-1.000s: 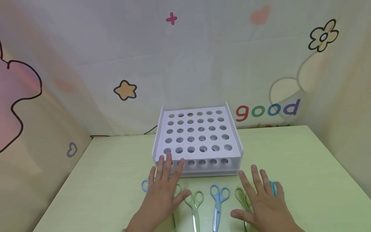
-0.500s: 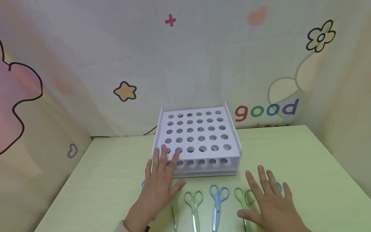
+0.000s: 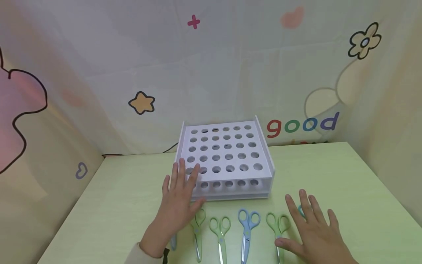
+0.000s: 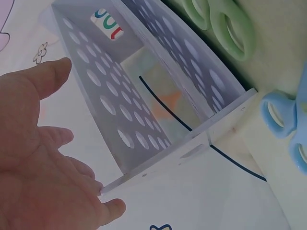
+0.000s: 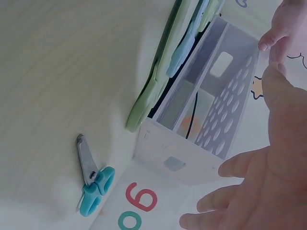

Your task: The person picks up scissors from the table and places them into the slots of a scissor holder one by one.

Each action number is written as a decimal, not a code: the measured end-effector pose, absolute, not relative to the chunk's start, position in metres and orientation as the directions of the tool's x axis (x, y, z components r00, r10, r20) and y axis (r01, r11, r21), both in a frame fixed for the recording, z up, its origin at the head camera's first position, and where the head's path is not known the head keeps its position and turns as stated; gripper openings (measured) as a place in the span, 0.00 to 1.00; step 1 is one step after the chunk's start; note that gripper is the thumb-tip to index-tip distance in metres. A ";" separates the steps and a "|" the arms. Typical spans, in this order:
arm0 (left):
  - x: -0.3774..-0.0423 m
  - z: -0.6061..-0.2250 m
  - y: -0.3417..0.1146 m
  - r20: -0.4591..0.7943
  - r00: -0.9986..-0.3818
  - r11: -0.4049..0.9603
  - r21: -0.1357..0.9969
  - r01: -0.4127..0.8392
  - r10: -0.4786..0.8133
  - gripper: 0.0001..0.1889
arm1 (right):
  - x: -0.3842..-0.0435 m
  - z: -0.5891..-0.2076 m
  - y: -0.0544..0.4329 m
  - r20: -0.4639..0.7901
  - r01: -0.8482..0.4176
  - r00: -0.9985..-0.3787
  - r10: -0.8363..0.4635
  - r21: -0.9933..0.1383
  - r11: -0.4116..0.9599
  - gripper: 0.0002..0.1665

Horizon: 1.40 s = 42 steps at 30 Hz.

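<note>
Green scissors point(image 3: 278, 231) beside splayed, palm-down right grip point(image 3: 314, 233)

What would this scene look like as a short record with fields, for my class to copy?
Left hand: fingers spread, overlapping the rack's near left corner in the head view; contact unclear
Right hand: fingers spread, holding nothing
White rack: top panel with five rows of six round holes
Scissors: three green scissors, two light blue scissors, one pair of teal scissors
Surface: pale green table
Backdrop: patterned curtain reading "good"
</note>
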<state>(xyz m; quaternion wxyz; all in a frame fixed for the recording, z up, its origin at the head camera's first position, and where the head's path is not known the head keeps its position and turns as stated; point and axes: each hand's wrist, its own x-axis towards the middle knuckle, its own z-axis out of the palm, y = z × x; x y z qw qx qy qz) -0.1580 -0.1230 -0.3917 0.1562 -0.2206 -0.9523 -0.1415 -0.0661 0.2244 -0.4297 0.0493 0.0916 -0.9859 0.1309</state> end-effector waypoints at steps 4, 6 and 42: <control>-0.161 -0.389 -0.124 0.359 -0.856 0.859 0.216 0.465 0.373 0.47 | -0.065 -0.431 0.227 0.128 -0.196 -0.977 -0.168 -0.246 0.949 0.69; -0.162 -0.387 -0.124 0.367 -0.854 0.857 0.221 0.466 0.370 0.47 | -0.064 -0.432 0.229 0.137 -0.199 -0.976 -0.170 -0.249 0.948 0.69; -0.191 -0.377 -0.136 0.334 -0.878 0.848 0.290 0.443 0.344 0.52 | -0.063 -0.436 0.264 0.099 -0.143 -0.988 -0.120 -0.284 0.948 0.69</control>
